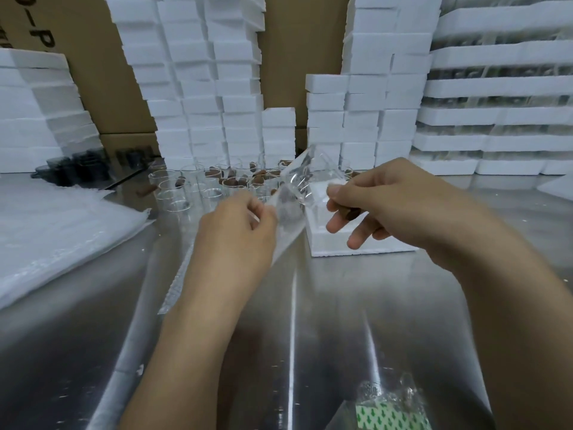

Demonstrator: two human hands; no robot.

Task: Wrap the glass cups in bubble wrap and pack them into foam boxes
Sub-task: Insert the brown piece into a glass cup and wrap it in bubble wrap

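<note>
A sheet of bubble wrap [290,212] is held up over the steel table between both hands. My left hand [238,231] pinches its left edge, and a strip of it trails down toward the table. My right hand [387,203] pinches the upper right corner with thumb and forefinger, and a brown cork-like piece [352,214] sits tucked under its lower fingers. An open white foam box [328,240] lies on the table just behind and under my right hand. Several clear glass cups [186,193] with brown stoppers stand farther back.
Tall stacks of white foam boxes [217,88] line the back. Shrink-wrapped foam trays [496,88] fill the right, a pile of bubble wrap sheets [55,231] the left. Dark glass cups [77,169] stand at the back left. A plastic-wrapped green-patterned packet [390,411] lies at the near edge.
</note>
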